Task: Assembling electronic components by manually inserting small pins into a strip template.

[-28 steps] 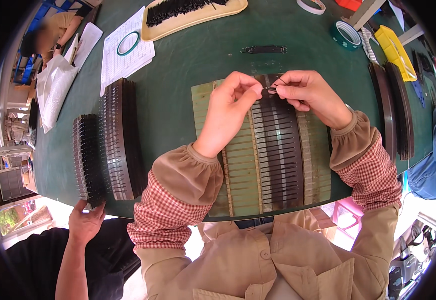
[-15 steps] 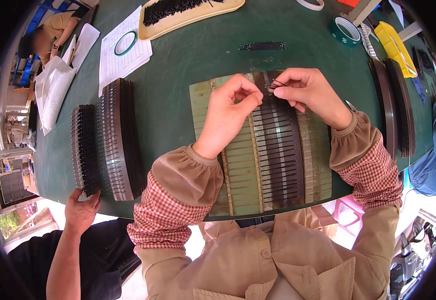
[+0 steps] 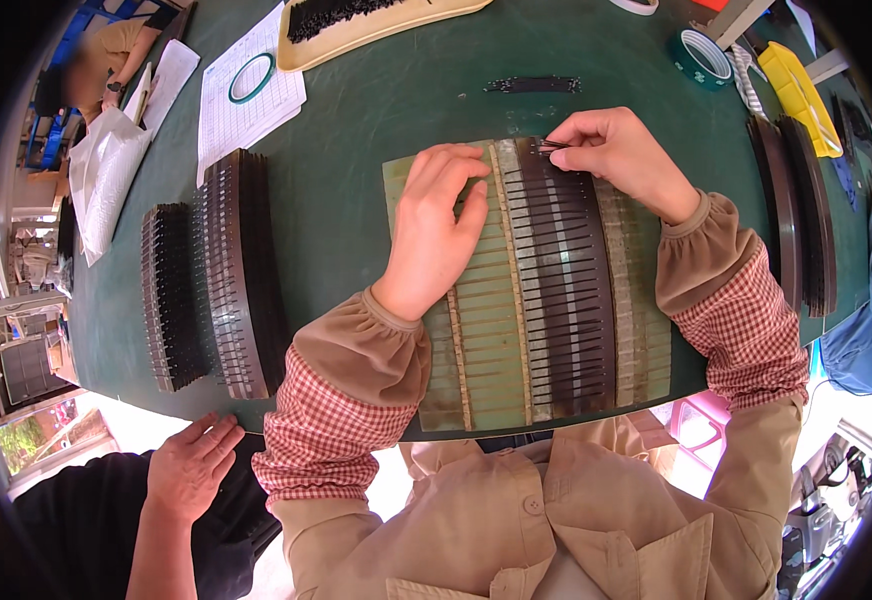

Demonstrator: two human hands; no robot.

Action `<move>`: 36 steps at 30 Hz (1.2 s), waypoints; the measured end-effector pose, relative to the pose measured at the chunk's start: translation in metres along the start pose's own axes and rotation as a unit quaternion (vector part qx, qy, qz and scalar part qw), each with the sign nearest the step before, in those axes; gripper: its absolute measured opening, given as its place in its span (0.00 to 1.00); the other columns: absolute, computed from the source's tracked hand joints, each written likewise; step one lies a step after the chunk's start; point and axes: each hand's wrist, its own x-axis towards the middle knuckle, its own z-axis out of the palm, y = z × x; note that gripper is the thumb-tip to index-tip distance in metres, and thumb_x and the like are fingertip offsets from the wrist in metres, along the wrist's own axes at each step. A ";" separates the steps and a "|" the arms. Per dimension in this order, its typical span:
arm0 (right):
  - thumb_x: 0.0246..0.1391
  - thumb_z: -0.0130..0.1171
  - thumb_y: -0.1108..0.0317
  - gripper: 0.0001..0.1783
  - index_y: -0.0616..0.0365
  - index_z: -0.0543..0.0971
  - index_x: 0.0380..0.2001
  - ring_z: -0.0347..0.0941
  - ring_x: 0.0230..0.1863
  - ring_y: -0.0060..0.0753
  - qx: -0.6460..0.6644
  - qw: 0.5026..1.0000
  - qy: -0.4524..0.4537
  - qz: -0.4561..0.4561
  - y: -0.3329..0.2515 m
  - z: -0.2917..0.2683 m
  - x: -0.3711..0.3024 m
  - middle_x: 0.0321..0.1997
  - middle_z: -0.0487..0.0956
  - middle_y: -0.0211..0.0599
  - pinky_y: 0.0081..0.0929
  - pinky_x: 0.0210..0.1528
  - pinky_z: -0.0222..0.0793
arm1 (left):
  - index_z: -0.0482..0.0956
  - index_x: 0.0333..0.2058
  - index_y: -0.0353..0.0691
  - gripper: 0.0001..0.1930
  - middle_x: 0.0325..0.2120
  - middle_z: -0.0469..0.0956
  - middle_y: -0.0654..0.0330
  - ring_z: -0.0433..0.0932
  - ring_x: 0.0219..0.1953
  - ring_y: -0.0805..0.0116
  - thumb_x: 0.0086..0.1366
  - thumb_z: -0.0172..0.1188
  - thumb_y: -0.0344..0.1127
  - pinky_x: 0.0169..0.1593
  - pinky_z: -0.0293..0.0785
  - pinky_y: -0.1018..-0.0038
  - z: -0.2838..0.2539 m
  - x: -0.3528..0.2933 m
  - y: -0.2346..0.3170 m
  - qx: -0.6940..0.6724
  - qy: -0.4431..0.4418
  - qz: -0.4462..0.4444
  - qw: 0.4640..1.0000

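Observation:
My right hand (image 3: 618, 158) pinches a few thin dark wire-like pieces (image 3: 554, 147) between thumb and fingers, over the far end of a dark brown strip (image 3: 601, 350). Many thin black pieces lie in a row across that strip, under a pale line along its middle. The strip lies on a green ribbed board (image 3: 491, 385). My left hand (image 3: 434, 225) rests over the far left part of the board, its thumb apart from its bent fingers and nothing visible in it.
Left stand stacks of loaded dark strips (image 3: 241, 270), with a co-worker's hand (image 3: 194, 465) at the table edge. Farther off are a cream tray (image 3: 386, 35) of black pieces, papers (image 3: 216, 125), a small black bundle (image 3: 534, 85) and green tape (image 3: 701, 60). More strips (image 3: 776, 210) stand right.
My left hand has parted from my right hand and moved left, its fingers loosening. My right hand keeps its pinch. The co-worker's hand has moved off the strip stack toward me.

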 end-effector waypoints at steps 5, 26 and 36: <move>0.48 0.61 0.72 0.09 0.65 0.81 0.33 0.67 0.24 0.18 -0.035 0.999 0.005 -0.032 0.005 0.004 0.001 0.21 0.76 0.30 0.19 0.29 0.66 | 0.73 0.33 0.32 0.07 0.39 0.75 0.52 0.72 0.45 0.53 0.54 0.55 0.20 0.45 0.70 0.66 0.000 -0.002 0.000 -0.021 0.002 -0.027 0.999; 0.53 0.61 0.68 0.08 0.61 0.76 0.32 0.58 0.19 0.09 0.088 0.993 -0.048 0.059 -0.029 0.003 -0.017 0.23 0.71 0.22 0.11 0.18 0.49 | 0.75 0.37 0.34 0.05 0.36 0.77 0.60 0.74 0.43 0.73 0.64 0.55 0.28 0.49 0.68 0.76 0.007 0.011 0.012 -0.212 -0.055 -0.116 0.969; 0.49 0.62 0.71 0.07 0.63 0.80 0.31 0.63 0.22 0.12 0.061 0.995 -0.021 0.076 -0.024 -0.004 -0.008 0.21 0.74 0.25 0.14 0.22 0.59 | 0.74 0.33 0.33 0.05 0.35 0.76 0.55 0.73 0.43 0.59 0.56 0.56 0.23 0.41 0.71 0.70 0.001 0.011 0.003 -0.023 0.014 -0.004 1.000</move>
